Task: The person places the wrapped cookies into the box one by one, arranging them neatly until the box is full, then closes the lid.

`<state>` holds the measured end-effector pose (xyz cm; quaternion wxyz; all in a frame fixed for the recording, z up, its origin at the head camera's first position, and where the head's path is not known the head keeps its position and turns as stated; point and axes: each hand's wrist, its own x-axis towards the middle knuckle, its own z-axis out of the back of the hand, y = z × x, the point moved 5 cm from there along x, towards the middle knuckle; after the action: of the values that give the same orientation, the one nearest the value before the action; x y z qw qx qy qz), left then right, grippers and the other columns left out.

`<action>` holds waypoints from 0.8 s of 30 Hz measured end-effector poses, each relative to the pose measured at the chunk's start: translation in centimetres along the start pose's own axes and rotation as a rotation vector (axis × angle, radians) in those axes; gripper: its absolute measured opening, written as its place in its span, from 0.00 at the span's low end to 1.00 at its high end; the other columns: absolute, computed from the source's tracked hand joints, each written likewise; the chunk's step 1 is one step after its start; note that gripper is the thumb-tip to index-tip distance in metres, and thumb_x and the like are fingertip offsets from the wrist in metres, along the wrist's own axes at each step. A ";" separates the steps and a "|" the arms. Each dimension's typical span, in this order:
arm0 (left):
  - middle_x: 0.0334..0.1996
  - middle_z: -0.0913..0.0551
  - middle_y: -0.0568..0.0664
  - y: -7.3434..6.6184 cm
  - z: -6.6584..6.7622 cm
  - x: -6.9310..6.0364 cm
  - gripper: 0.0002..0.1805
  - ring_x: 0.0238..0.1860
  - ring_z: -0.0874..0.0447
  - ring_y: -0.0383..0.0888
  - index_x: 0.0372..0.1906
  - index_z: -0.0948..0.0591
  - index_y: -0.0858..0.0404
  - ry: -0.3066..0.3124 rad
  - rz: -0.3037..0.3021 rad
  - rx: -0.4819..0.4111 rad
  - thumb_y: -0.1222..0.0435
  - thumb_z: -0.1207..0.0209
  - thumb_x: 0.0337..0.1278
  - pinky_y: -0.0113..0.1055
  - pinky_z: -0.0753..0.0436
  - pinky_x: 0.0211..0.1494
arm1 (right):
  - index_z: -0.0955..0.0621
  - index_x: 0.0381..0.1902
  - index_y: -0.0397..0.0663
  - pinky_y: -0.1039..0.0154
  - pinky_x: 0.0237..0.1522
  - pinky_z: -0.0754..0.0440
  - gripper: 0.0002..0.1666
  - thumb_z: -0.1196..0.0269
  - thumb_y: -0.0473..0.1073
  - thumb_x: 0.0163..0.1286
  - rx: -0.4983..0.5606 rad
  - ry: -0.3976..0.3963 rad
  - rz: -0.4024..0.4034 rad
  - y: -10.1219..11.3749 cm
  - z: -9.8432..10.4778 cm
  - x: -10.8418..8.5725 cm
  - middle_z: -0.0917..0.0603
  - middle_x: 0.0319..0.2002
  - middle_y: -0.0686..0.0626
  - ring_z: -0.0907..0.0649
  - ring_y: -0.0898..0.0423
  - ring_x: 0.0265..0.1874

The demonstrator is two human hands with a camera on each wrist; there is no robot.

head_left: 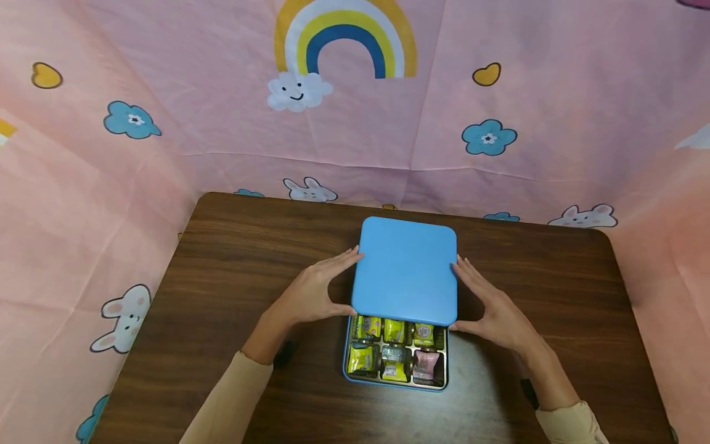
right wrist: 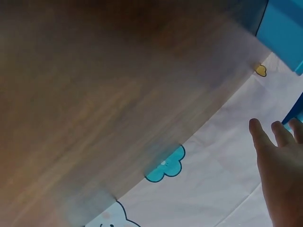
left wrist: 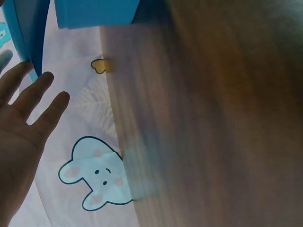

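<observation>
A square blue tin lid [head_left: 405,271] is held over a blue tin box [head_left: 396,385], covering its far part. My left hand [head_left: 310,293] grips the lid's left side, thumb at the near corner and fingers farther along the edge. On the opposite side my right hand [head_left: 501,314] holds it the same way. Both wrist views show the lid [left wrist: 22,33] apart from the box [right wrist: 281,35]. Compartments in the box's near part hold yellow wrapped candies [head_left: 362,359] and a pink wrapped candy [head_left: 426,364]; the lid hides the rest.
Under the box is a dark brown wooden table [head_left: 249,246] with rounded far corners. A pink cloth backdrop [head_left: 377,123] printed with a rainbow, clouds, flowers and rabbits hangs behind it and along both sides.
</observation>
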<state>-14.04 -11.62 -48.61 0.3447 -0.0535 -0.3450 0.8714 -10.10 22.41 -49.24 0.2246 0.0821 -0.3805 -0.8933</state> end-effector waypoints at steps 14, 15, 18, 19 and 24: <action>0.78 0.44 0.42 -0.8 -1.3 -2.6 0.62 0.76 0.44 0.46 0.79 0.44 0.47 -0.014 -0.004 0.025 0.46 0.22 0.37 0.61 0.34 0.68 | 0.49 0.81 0.62 0.24 0.54 0.32 0.70 0.21 0.57 0.48 0.030 -0.017 -0.048 0.5 -1.8 -2.5 0.51 0.80 0.50 0.47 0.40 0.76; 0.78 0.44 0.42 -0.9 -1.4 -2.8 0.62 0.76 0.44 0.46 0.79 0.44 0.47 -0.014 -0.003 0.026 0.45 0.22 0.37 0.61 0.34 0.68 | 0.49 0.81 0.62 0.24 0.54 0.32 0.70 0.21 0.57 0.48 0.029 -0.018 -0.052 0.5 -1.9 -2.7 0.51 0.80 0.49 0.47 0.40 0.76; 0.78 0.44 0.41 -1.1 -1.7 -3.2 0.61 0.76 0.45 0.45 0.79 0.43 0.47 -0.015 0.001 0.021 0.44 0.22 0.37 0.61 0.34 0.68 | 0.49 0.81 0.61 0.23 0.54 0.33 0.71 0.20 0.56 0.47 0.026 -0.028 -0.057 0.6 -2.2 -3.4 0.50 0.79 0.47 0.47 0.41 0.76; 0.78 0.44 0.40 -1.2 -1.9 -3.3 0.61 0.76 0.45 0.45 0.79 0.43 0.47 -0.014 0.002 0.019 0.44 0.23 0.37 0.61 0.34 0.68 | 0.49 0.81 0.60 0.24 0.54 0.33 0.71 0.20 0.55 0.47 0.022 -0.030 -0.056 0.6 -2.4 -3.7 0.50 0.79 0.46 0.47 0.42 0.77; 0.78 0.44 0.40 -1.4 -2.6 -4.2 0.61 0.76 0.44 0.44 0.79 0.42 0.46 -0.009 0.002 0.002 0.42 0.23 0.37 0.61 0.33 0.68 | 0.48 0.81 0.58 0.26 0.54 0.31 0.72 0.18 0.53 0.45 0.009 -0.043 -0.059 0.6 -3.1 -4.9 0.48 0.79 0.45 0.48 0.48 0.77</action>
<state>-9.23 -12.05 -50.26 0.3425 -0.0495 -0.3457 0.8722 -4.54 22.37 -51.12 0.1897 0.0751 -0.3866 -0.8994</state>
